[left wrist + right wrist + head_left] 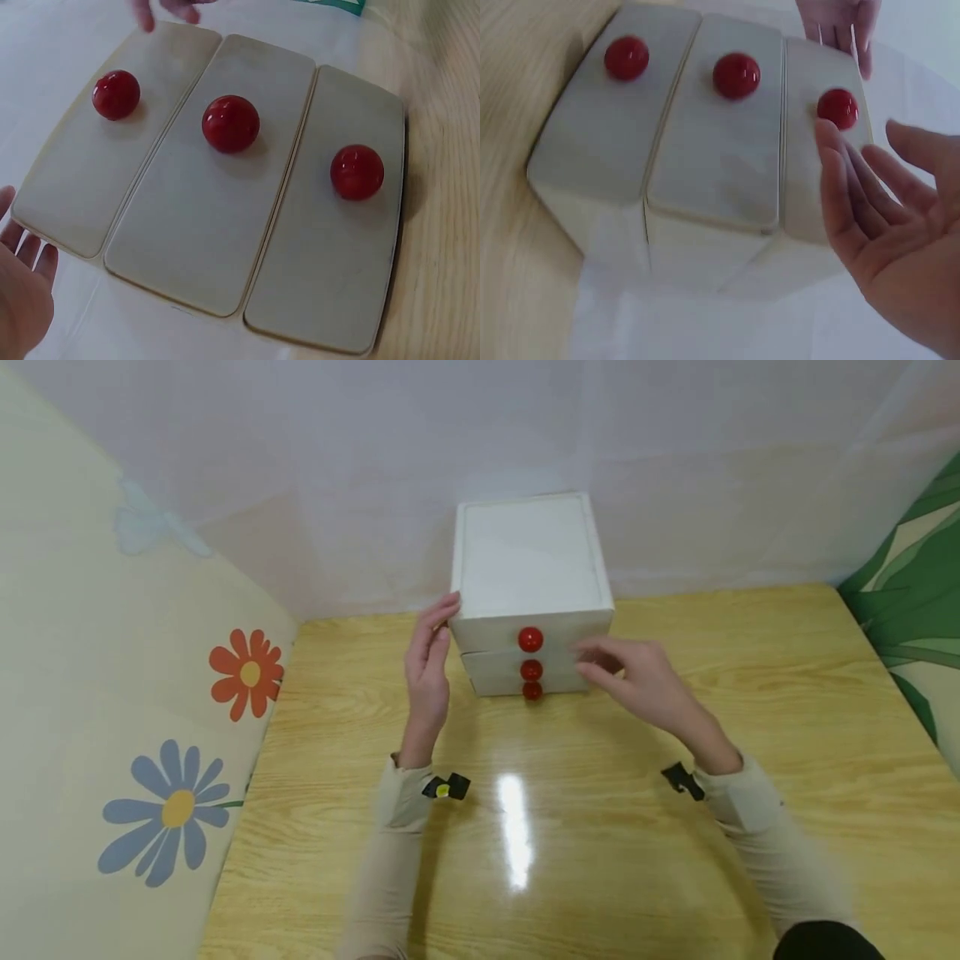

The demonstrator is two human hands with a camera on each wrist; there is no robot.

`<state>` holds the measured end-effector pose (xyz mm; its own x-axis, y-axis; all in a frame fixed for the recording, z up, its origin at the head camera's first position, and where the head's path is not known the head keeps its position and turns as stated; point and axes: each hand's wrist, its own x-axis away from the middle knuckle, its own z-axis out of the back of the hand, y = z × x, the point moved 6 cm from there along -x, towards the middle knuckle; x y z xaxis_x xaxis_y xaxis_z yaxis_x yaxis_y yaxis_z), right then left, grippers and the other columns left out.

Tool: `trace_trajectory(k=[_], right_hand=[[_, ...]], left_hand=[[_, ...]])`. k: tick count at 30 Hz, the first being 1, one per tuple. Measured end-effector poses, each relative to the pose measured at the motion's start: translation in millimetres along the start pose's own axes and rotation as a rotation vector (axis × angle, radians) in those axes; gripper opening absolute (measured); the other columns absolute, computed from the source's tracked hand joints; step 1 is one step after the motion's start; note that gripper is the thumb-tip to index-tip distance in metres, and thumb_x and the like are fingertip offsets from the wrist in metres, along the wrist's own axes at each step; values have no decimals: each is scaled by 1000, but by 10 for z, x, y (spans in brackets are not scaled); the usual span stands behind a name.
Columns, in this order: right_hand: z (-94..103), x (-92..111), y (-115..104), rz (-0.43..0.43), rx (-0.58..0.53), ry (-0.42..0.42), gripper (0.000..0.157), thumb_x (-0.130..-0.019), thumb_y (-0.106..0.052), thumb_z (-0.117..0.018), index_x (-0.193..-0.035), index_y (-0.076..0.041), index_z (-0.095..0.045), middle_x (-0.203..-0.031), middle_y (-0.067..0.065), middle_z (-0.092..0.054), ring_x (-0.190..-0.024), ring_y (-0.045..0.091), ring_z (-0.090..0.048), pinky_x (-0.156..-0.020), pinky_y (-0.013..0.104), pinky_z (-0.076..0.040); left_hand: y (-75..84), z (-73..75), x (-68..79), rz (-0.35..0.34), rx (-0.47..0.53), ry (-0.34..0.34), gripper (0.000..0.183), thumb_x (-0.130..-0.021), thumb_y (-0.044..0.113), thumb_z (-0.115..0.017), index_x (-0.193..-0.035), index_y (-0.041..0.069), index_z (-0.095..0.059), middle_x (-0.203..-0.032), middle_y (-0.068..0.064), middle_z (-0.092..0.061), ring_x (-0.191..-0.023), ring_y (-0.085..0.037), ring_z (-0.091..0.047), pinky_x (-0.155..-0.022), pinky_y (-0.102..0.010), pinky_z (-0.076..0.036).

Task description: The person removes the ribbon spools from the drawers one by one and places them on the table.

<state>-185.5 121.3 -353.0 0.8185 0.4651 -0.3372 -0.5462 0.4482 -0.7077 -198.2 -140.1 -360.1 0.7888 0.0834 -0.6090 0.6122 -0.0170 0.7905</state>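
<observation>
A small white chest of three drawers [528,556] stands against the back wall. Each drawer front bears a round red knob: the top knob [530,639], the middle knob [531,670] and the bottom knob [532,691]. All three fronts sit against the chest in the wrist views. My left hand [430,681] rests its fingertips at the chest's upper left front corner, fingers extended. At the right of the front, my right hand [647,683] hovers with loosely bent fingers and nothing in them. In the right wrist view, its fingertips [829,133] overlap the top drawer close to the knob.
The chest stands on a light wooden table [600,843]. Behind it hangs a pale cloth [360,485]. A wall with painted flowers [177,810] is on the left, and a panel with green leaves [922,577] borders the right.
</observation>
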Motion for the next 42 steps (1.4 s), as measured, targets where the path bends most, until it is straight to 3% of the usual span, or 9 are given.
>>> trace_trajectory(k=[4, 9, 16, 22, 26, 30, 42], right_hand=[[-106, -72, -99, 90, -103, 157, 27, -94, 3, -72, -121, 4, -70, -97, 13, -76, -76, 24, -73, -67, 21, -60], [-232, -149, -173, 168, -131, 290, 32, -90, 6, -75, -122, 4, -68, -98, 15, -76, -76, 24, -72, -69, 20, -60], [-359, -196, -146, 92, -184, 415, 24, -96, -1, -72, -119, 4, -71, -93, 16, -76, -72, 30, -72, -66, 15, -57], [-462, -213, -69, 24, -190, 451, 25, -93, -4, -76, -117, 1, -74, -101, 15, -77, -78, 24, -72, -68, 14, -56], [-521, -235, -43, 2, -271, 479, 25, -93, -4, -76, -118, 2, -74, -102, 16, -77, -80, 26, -73, -69, 18, -59], [-558, -250, -28, -26, -332, 495, 26, -93, -3, -76, -119, 1, -74, -101, 16, -77, -80, 26, -73, -68, 21, -61], [-556, -234, -57, -57, -379, 491, 25, -94, -1, -75, -119, 2, -74, -101, 16, -77, -78, 26, -72, -67, 25, -61]], left_hand=[[-43, -34, 5, 9, 7, 29, 32, -107, 1, -39, -127, -17, -56, -146, -22, -53, -144, -29, -44, -125, -44, -29], [-65, -69, 23, -5, 20, 41, 33, -106, 1, -40, -130, -17, -56, -149, -22, -51, -146, -29, -42, -125, -44, -28], [-81, -102, 51, 18, 51, 49, 35, -104, 3, -42, -130, -16, -56, -150, -20, -52, -146, -29, -42, -125, -45, -29], [-90, -103, 82, 59, 9, 27, 37, -105, 2, -42, -135, -14, -55, -156, -18, -46, -149, -26, -38, -125, -42, -28], [-79, -76, 71, 72, -22, 27, 37, -106, 4, -41, -136, -13, -55, -159, -18, -43, -150, -24, -35, -126, -40, -26], [-81, -47, 70, 91, -26, 25, 38, -108, 9, -41, -137, -11, -56, -159, -14, -44, -150, -22, -36, -125, -40, -28], [-79, -27, 81, 118, -1, 15, 39, -109, 10, -40, -141, -8, -54, -160, -11, -44, -151, -22, -35, -125, -40, -28]])
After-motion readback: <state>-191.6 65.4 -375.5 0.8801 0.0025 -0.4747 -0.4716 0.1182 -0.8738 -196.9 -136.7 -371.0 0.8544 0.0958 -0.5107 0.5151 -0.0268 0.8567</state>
